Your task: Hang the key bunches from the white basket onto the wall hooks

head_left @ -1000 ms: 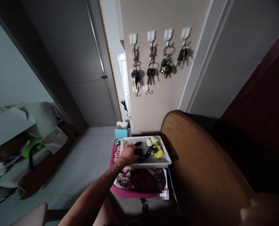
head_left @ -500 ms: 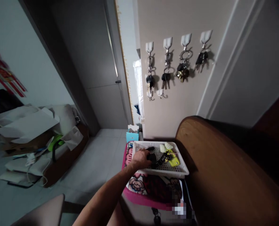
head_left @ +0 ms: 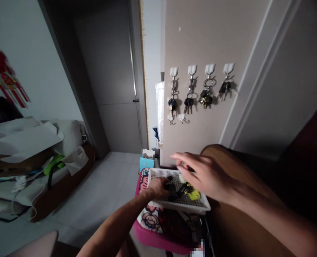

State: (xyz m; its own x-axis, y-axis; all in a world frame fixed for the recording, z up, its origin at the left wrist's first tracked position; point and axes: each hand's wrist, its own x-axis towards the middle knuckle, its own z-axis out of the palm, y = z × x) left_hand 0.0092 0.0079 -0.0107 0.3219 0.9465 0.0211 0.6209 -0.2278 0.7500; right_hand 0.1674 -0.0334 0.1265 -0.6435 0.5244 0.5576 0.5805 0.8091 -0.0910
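My left hand point(head_left: 158, 187) reaches into a white plastic basket point(head_left: 174, 205), its fingers curled down at a small black object point(head_left: 171, 187) whose kind I cannot make out. A black strap with pale lettering point(head_left: 180, 192) lies beside it, leading to a yellow-green tag point(head_left: 194, 195). Over the basket's right side hovers my right hand point(head_left: 201, 171), with the fingers stretched forward and apart and nothing in them. It partly hides a pale, bumpy item point(head_left: 182, 178) in the basket.
Keys point(head_left: 188, 103) hang in several bunches from white hooks point(head_left: 192, 69) on the wall ahead. The basket rests on a pink-edged, flower-patterned stool point(head_left: 151, 218). A brown curved panel point(head_left: 228, 164) stands to the right; a blue box point(head_left: 147, 162) sits behind.
My right hand has come in from the right, above the basket. My left hand stays at the black object. The view has tilted up, so the wall hooks appear lower.
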